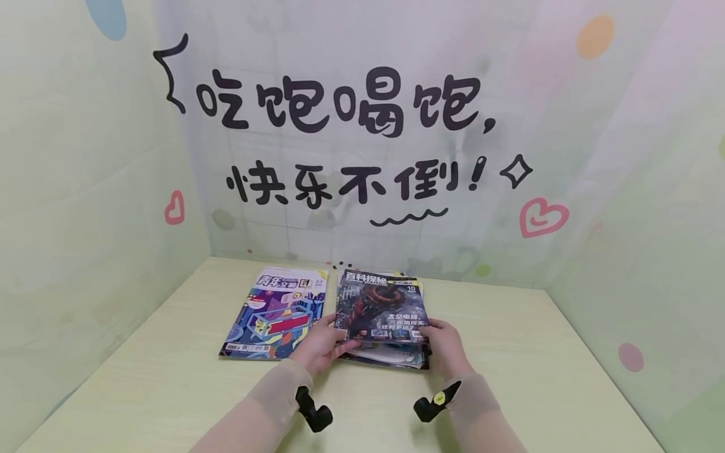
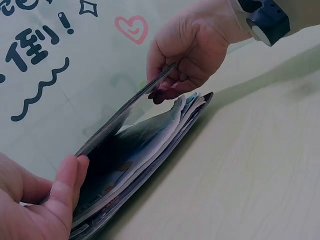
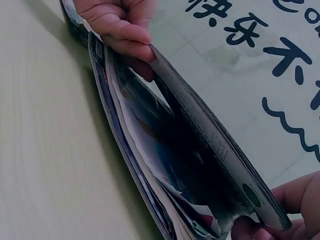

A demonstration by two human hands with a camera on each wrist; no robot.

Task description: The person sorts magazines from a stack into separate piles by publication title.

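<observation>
Both hands hold a dark-covered magazine [image 1: 382, 308] by its near corners, its near edge raised off a small stack. My left hand [image 1: 318, 346] pinches the left corner, thumb on the cover. At the right corner, my right hand [image 1: 447, 346] grips with fingers tucked below. Beneath lie other magazines [image 1: 391, 356], whose page edges [image 2: 150, 167] appear in the left wrist view. A dark gap separates the raised magazine [image 3: 215, 135] from the stack in the right wrist view. How far the far edge is lifted cannot be told.
Left of the stack, a colourful purple and blue magazine [image 1: 277, 314] lies flat on the pale wooden table [image 1: 544, 371]. A printed fabric wall [image 1: 351, 239] rises behind the table, with side walls left and right.
</observation>
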